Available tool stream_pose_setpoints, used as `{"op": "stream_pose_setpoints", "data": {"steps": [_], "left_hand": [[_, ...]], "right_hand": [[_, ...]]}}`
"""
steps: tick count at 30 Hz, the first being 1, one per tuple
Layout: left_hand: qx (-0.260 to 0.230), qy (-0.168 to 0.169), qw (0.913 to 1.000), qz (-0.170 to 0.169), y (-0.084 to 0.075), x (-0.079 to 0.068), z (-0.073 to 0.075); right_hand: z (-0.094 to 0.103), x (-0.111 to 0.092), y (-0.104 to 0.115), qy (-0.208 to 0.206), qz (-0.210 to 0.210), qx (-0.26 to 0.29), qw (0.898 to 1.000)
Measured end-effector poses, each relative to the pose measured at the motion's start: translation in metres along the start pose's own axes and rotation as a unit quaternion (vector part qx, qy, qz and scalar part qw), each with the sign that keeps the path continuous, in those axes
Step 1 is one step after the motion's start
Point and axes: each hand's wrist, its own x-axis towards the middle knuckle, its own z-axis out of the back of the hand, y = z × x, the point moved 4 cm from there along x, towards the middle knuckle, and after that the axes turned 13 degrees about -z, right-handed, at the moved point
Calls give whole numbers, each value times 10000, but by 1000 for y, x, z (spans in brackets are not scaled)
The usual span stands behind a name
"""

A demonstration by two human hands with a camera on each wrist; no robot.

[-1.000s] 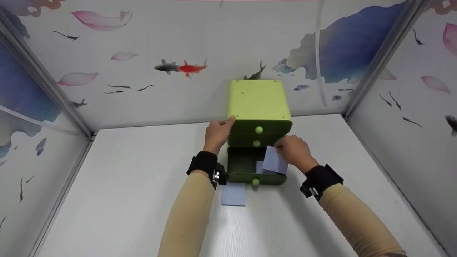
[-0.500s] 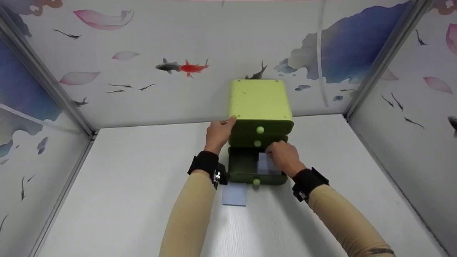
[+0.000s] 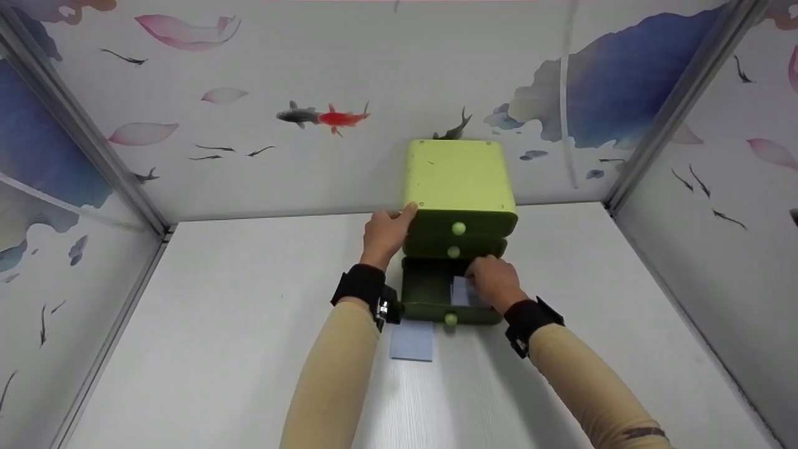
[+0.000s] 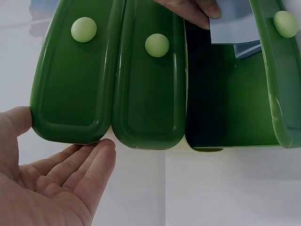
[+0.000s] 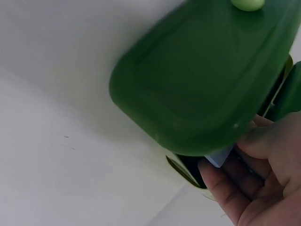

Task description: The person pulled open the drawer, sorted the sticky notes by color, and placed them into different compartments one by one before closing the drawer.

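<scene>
A small drawer cabinet (image 3: 460, 174) with a yellow-green top and dark green drawers stands at the back of the table. My left hand (image 3: 384, 236) grips its upper left corner, thumb on the top edge and fingers along the side. The bottom drawer (image 3: 421, 310) is pulled out. Inside it, at its right side, my right hand (image 3: 497, 284) pinches a light blue paper pad (image 4: 235, 23). Another blue pad (image 4: 248, 49) shows partly beneath it in the left wrist view. In the right wrist view the drawer front (image 5: 188, 84) covers most of the held pad.
One more blue pad (image 3: 411, 341) lies on the white table (image 3: 249, 349), in front of the drawer. The two upper drawers are closed, each with a round light green knob (image 3: 459, 228). Printed white panels wall in the table at the back and both sides.
My right hand has moved left and down into the bottom drawer with the blue pad, which was above the drawer's right edge. My left hand stays on the cabinet corner.
</scene>
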Motion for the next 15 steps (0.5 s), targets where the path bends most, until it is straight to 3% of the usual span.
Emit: {"op": "stream_pose_setpoints", "data": {"steps": [15], "left_hand": [[5,-18,10000,32,1,2,-1]], "right_hand": [[-12,2,2,136,52,-68,9999]]}}
